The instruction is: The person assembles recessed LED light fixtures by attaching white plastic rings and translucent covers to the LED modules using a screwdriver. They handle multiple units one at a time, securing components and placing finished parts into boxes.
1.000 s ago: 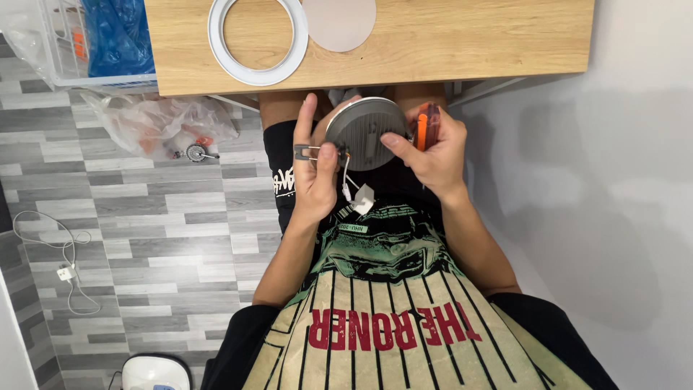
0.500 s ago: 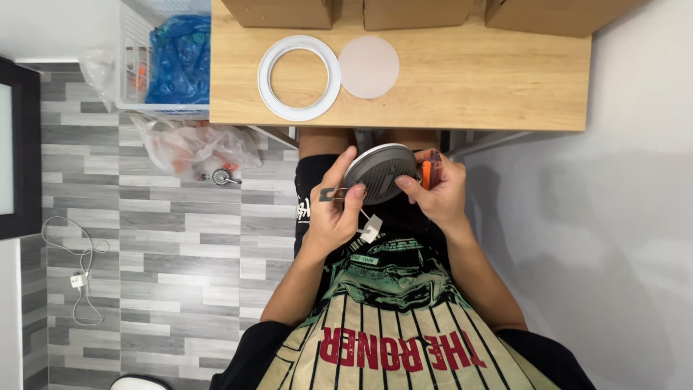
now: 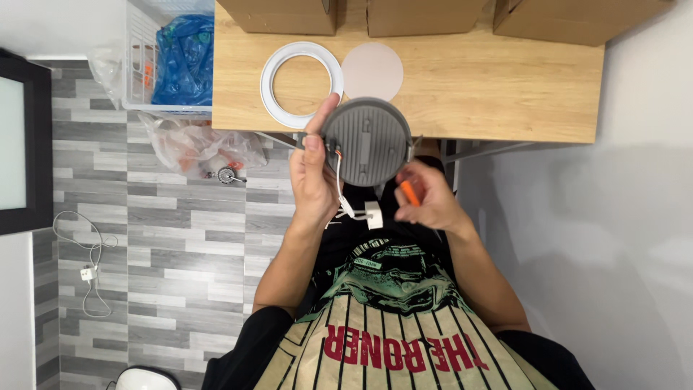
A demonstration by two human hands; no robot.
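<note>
Head view: I note left hand (image 3: pixel 314 180) gripping a ribbed grey round housing (image 3: pixel 366 141) below the wooden desk (image 3: pixel 498 87); right hand (image 3: pixel 426 202) pinches an orange tool (image 3: pixel 410 193), probably a screwdriver; grey tile floor (image 3: pixel 144 260).

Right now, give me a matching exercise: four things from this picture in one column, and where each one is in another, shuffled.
1. grey round housing
2. orange-handled tool
3. white ring
4. blue bag

A. flat on the wooden table
B. in the right hand
C. in the white wire basket
D. in the left hand

Pairs: 1-D, 2-B, 3-A, 4-C
</note>
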